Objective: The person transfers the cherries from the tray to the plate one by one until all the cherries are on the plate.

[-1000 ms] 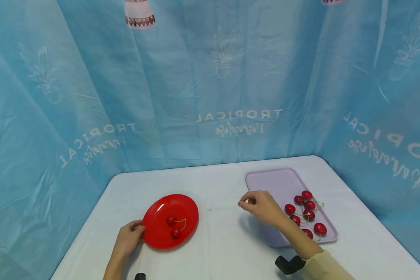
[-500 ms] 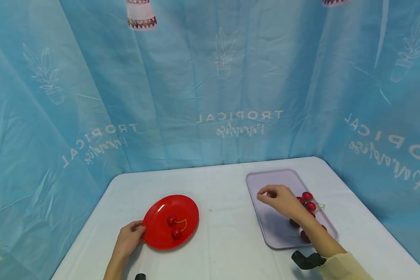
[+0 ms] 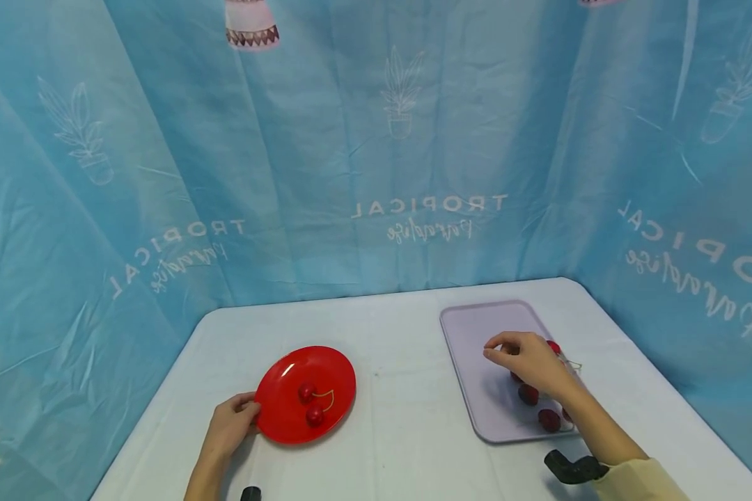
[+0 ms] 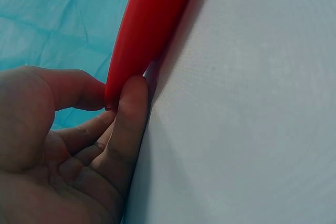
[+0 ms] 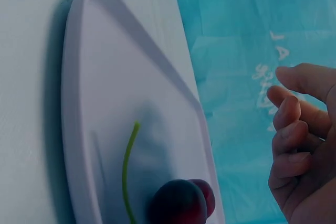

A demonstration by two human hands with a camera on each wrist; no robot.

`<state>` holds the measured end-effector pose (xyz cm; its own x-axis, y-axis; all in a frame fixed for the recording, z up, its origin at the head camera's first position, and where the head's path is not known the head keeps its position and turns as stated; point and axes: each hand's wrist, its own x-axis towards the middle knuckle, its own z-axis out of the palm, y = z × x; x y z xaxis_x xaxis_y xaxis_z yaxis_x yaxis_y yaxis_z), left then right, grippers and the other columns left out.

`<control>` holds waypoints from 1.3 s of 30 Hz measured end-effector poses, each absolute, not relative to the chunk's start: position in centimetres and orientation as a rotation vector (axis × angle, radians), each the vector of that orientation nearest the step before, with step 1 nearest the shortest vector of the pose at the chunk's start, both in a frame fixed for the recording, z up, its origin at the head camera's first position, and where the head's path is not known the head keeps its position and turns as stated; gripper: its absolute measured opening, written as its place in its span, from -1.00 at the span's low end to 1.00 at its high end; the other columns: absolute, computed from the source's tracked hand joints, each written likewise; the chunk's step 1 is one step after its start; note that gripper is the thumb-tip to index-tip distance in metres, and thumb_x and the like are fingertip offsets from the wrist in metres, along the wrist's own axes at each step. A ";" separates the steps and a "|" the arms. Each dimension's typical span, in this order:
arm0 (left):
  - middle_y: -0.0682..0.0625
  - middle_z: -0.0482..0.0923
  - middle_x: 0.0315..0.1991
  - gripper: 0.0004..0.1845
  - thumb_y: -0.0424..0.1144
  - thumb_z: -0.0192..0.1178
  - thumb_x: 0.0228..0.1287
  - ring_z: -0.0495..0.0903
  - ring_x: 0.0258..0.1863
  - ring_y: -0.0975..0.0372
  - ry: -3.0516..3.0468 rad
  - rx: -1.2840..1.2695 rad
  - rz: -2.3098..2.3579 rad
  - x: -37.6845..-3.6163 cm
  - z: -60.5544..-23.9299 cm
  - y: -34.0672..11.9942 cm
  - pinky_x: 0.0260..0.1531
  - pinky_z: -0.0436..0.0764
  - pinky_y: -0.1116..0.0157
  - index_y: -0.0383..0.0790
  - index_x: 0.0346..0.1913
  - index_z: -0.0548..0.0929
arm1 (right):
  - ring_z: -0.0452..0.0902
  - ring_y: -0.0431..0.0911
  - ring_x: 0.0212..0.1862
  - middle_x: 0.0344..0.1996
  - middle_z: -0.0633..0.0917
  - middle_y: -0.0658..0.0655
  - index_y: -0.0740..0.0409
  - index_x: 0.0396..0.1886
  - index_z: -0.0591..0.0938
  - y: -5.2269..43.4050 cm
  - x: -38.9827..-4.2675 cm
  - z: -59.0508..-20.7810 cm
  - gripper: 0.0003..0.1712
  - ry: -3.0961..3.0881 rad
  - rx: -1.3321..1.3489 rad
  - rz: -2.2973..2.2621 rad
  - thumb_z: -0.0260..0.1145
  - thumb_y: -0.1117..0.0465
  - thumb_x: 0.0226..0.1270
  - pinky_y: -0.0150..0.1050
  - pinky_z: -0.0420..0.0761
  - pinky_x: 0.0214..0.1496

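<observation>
1. My left hand (image 3: 232, 421) pinches the near-left rim of a round red plate (image 3: 288, 379); in the left wrist view my thumb (image 4: 79, 90) lies on the upper side of that rim and a fingertip sits beneath it, so this grip is clamped on the plate.
2. The plate rests on the white-covered table (image 3: 401, 396), to the left of its middle, and carries two red cherries (image 3: 315, 415), one behind the other, with pale green stems that meet at their right.
3. My right hand (image 3: 533, 362) hangs over the lilac tray (image 3: 476, 327), its fingers loosely bent, the thumb and forefinger a little apart with only air between them.
4. More dark red cherries (image 3: 548, 420) lie along the right side and near end of the tray (my hand and forearm hide some of them, so I cannot give a count).
5. In the right wrist view one long green stem (image 5: 126, 174) rises beside a dark cherry (image 5: 178, 203), well apart from my fingers.
6. Behind the table hangs a blue curtain (image 3: 401, 167) printed with mirrored white lettering; a cream sleeve (image 3: 642, 480) covers my right forearm's lower part.
</observation>
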<state>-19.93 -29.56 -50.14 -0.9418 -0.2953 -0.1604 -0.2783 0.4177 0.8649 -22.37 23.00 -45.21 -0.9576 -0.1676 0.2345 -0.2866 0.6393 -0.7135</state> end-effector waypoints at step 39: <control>-0.29 0.57 -0.15 -0.54 -0.32 0.03 0.26 0.59 -0.38 0.15 -2.649 0.524 -1.589 -20.0 -49.9 -29.5 -0.47 0.63 0.35 -0.54 0.16 0.44 | 0.42 -0.09 -0.47 -0.54 0.51 0.06 0.18 -0.07 0.67 28.3 -20.2 -46.1 -0.59 -2.829 0.167 1.144 0.37 -0.02 0.24 -0.31 0.51 -0.50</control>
